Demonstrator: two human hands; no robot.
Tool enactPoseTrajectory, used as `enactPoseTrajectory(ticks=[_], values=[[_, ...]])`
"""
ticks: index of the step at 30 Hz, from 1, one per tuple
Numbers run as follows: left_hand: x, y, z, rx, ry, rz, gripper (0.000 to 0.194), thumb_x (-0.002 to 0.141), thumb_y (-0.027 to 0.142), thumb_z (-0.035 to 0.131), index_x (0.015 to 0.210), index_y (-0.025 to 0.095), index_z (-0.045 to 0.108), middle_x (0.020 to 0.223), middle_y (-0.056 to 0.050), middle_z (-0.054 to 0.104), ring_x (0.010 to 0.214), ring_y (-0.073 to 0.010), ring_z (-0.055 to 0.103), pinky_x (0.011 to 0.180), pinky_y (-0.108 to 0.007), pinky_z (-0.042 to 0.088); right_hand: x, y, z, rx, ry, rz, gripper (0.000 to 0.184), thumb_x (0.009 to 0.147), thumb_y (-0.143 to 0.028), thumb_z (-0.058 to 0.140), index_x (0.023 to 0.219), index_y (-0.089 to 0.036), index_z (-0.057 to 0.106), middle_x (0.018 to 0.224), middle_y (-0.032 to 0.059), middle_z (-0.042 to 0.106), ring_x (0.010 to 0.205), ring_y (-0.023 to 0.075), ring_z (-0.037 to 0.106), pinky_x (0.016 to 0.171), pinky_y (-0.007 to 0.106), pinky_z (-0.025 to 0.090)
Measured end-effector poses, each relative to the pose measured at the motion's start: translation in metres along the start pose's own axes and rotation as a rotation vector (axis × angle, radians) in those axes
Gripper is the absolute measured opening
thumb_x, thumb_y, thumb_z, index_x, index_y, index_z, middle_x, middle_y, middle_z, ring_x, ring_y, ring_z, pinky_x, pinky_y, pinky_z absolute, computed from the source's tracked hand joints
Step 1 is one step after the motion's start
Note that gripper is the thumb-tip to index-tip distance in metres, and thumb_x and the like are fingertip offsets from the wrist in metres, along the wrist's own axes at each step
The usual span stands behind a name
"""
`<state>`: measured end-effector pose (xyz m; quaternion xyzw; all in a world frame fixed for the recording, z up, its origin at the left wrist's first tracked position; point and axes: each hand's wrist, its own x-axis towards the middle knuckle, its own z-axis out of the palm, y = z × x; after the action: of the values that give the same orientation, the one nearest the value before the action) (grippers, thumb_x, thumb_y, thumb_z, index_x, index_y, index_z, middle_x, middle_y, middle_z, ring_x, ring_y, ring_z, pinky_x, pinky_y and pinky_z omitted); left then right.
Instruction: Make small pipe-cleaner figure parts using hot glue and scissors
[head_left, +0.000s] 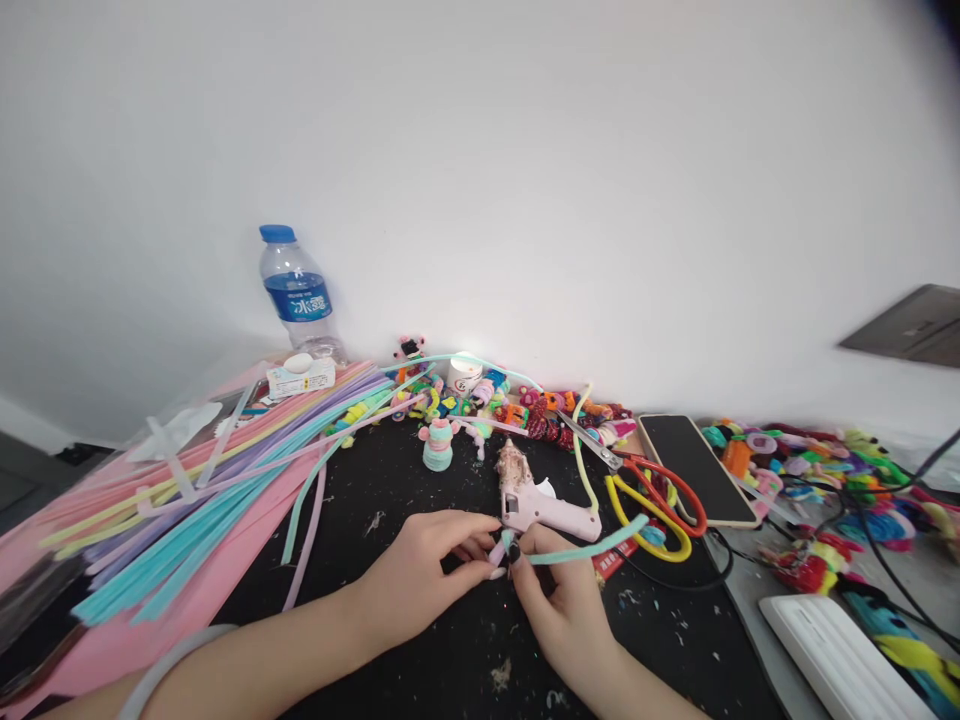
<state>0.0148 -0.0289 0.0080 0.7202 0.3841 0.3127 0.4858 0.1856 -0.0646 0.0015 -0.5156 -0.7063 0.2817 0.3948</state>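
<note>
A mint-green pipe cleaner [592, 551] sticks out to the right from my right hand [564, 605], whose thumb and fingers pinch its near end. My left hand [427, 570] is closed, with thumb and forefinger on a short lilac pipe cleaner piece [497, 552] that meets the mint end between both hands. Fingers partly cover the place where they join. Just beyond my fingertips a pale pink glue gun [553, 510] lies on its side, nozzle away from me. A small mint and pink pipe cleaner figure [438, 448] stands behind my left hand.
Bundled pastel pipe cleaners [225, 470] spread over the left side. Scissors [619, 462] with red and yellow handles lie right of the glue gun, beside a phone [697, 470]. Colourful figures [555, 415] line the wall. A water bottle [298, 295] stands back left; cables [874, 535] cross the right.
</note>
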Motion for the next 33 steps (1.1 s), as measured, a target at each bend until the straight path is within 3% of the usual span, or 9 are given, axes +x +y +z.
enactPoseTrajectory(ticks=[5, 8, 15, 23, 28, 33], values=[[-0.007, 0.000, -0.003, 0.384, -0.057, 0.212, 0.014, 0.084, 0.025, 0.055, 0.092, 0.017, 0.063, 0.079, -0.005, 0.064, 0.071, -0.0164, 0.059, 0.067, -0.023, 0.044, -0.004, 0.001, 0.002, -0.074, -0.030, -0.030, 0.023, 0.083, -0.018, 0.041, 0.060, -0.020, 0.038, 0.055, -0.0039, 0.036, 0.050, 0.0119, 0.037, 0.048, 0.024, 0.027], [-0.008, -0.001, -0.002, 0.538, -0.082, 0.315, 0.019, 0.089, 0.022, 0.045, 0.085, 0.017, 0.062, 0.074, -0.005, 0.062, 0.068, -0.0161, 0.058, 0.064, -0.024, 0.041, -0.006, 0.002, 0.003, -0.121, -0.034, -0.068, 0.023, 0.084, -0.017, 0.040, 0.061, -0.020, 0.038, 0.056, -0.0036, 0.037, 0.051, 0.0118, 0.038, 0.049, 0.024, 0.027], [-0.009, -0.011, 0.003, 0.618, -0.042, 0.354, 0.020, 0.091, 0.016, 0.039, 0.081, 0.017, 0.056, 0.070, -0.002, 0.058, 0.064, -0.0142, 0.055, 0.061, -0.024, 0.039, -0.006, 0.003, 0.002, -0.143, -0.025, -0.096, 0.024, 0.083, -0.016, 0.040, 0.060, -0.020, 0.036, 0.055, -0.0038, 0.037, 0.051, 0.0111, 0.038, 0.050, 0.024, 0.027], [-0.011, -0.010, 0.002, 0.837, -0.094, 0.498, 0.025, 0.090, 0.016, 0.037, 0.069, 0.017, 0.049, 0.062, 0.000, 0.051, 0.055, -0.0133, 0.048, 0.054, -0.026, 0.034, -0.005, 0.002, 0.002, -0.137, 0.032, -0.124, 0.027, 0.081, -0.018, 0.046, 0.057, -0.020, 0.034, 0.053, -0.0050, 0.035, 0.047, 0.0093, 0.036, 0.046, 0.022, 0.025], [-0.009, -0.001, 0.001, 0.769, -0.054, 0.436, 0.023, 0.089, 0.016, 0.040, 0.070, 0.017, 0.052, 0.071, -0.001, 0.052, 0.062, -0.0129, 0.049, 0.057, -0.024, 0.037, -0.005, 0.004, 0.002, -0.112, 0.015, -0.088, 0.027, 0.085, -0.019, 0.042, 0.058, -0.019, 0.036, 0.054, -0.0042, 0.036, 0.049, 0.0104, 0.038, 0.048, 0.023, 0.026], [-0.007, -0.001, -0.001, 0.535, 0.012, 0.444, 0.017, 0.088, 0.011, 0.042, 0.083, 0.016, 0.057, 0.103, -0.008, 0.058, 0.088, -0.0153, 0.056, 0.078, -0.026, 0.046, -0.006, 0.004, 0.001, -0.057, -0.024, -0.095, 0.025, 0.087, -0.018, 0.038, 0.062, -0.019, 0.039, 0.058, -0.0025, 0.040, 0.054, 0.0121, 0.038, 0.051, 0.024, 0.029]])
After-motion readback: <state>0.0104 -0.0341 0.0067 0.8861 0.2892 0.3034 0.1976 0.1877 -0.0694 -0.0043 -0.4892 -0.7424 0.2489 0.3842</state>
